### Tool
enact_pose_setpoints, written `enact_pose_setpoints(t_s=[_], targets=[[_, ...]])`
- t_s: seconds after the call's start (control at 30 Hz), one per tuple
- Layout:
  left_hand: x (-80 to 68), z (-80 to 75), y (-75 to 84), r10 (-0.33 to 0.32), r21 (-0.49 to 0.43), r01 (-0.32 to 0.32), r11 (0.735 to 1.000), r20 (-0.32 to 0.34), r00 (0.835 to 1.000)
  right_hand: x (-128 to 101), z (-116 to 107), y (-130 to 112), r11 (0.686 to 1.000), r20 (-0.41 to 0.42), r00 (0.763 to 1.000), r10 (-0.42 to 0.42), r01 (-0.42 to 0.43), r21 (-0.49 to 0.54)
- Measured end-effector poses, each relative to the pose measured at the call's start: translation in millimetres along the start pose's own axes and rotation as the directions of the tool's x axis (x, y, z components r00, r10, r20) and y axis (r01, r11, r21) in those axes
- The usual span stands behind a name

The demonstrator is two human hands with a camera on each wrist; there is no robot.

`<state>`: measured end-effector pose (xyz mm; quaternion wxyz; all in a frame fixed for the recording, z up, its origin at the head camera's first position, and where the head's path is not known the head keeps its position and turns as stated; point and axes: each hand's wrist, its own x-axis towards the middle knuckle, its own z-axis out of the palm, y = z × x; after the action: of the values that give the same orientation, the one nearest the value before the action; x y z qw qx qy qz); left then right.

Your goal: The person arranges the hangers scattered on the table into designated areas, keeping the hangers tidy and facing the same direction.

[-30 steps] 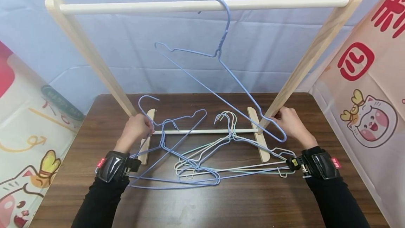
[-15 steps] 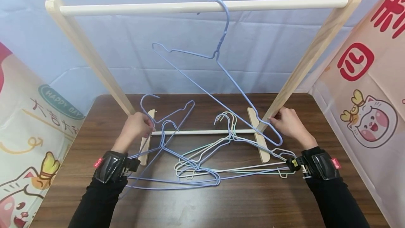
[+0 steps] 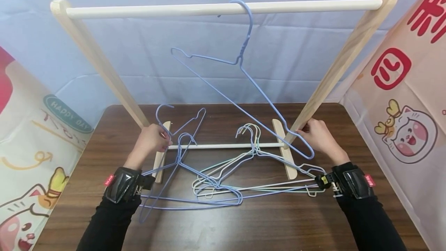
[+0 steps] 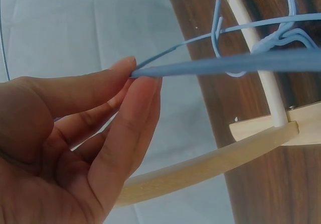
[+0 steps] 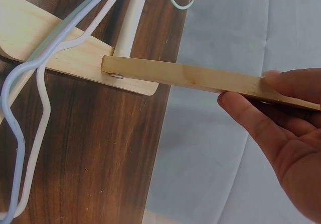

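My left hand (image 3: 151, 140) pinches a blue wire clothes hanger (image 4: 215, 67) between thumb and fingertips. That hanger stands tilted, its hook up, at the rack's left side. My right hand (image 3: 318, 136) grips the lower part of the rack's right wooden upright (image 5: 190, 76), thumb on one face and fingers on the other. From the white top rail (image 3: 156, 11) a second blue hanger (image 3: 265, 89) hangs by its hook, one end low near my right hand. Part of the held hanger passes behind my left hand and is hidden there.
Several blue hangers (image 3: 209, 183) lie on the brown table (image 3: 223, 227), overlapping a pile of cream and green ones (image 3: 240, 158). The rack's lower bar (image 3: 226, 146) runs behind them between two wooden feet (image 3: 285, 160). A pale cloth (image 3: 146, 49) covers the back.
The hanger in my left hand has turned, its upper shoulder end going left and its lower end coming towards me. The hung hanger sways slightly. My right hand stays on the upright.
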<state>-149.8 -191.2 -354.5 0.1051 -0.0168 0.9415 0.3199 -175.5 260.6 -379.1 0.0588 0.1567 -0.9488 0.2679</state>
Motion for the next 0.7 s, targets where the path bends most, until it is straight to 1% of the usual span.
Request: enact_pose_setpoints(t_s=[0.13, 0.37, 0.7], targets=[[-0.5, 0.7, 0.8, -0.008, -0.011, 0.008, 1.0, -0.001, 1.0, 0.1, -0.3, 0.4, 1.0, 0.008, 1.0, 0.012, -0.012, 0.014], [0.5, 4.1, 1.4, 0.007, -0.023, -0.007, 1.0, 0.009, 1.0, -0.6, -0.1, 0.9, 1.0, 0.008, 1.0, 0.006, -0.006, 0.021], [1.1, 7.2, 4.5, 0.02, -0.042, -0.019, 0.999, 0.031, 0.999, -0.2, -0.3, 1.5, 1.0, -0.004, 1.0, -0.01, 0.01, -0.003]])
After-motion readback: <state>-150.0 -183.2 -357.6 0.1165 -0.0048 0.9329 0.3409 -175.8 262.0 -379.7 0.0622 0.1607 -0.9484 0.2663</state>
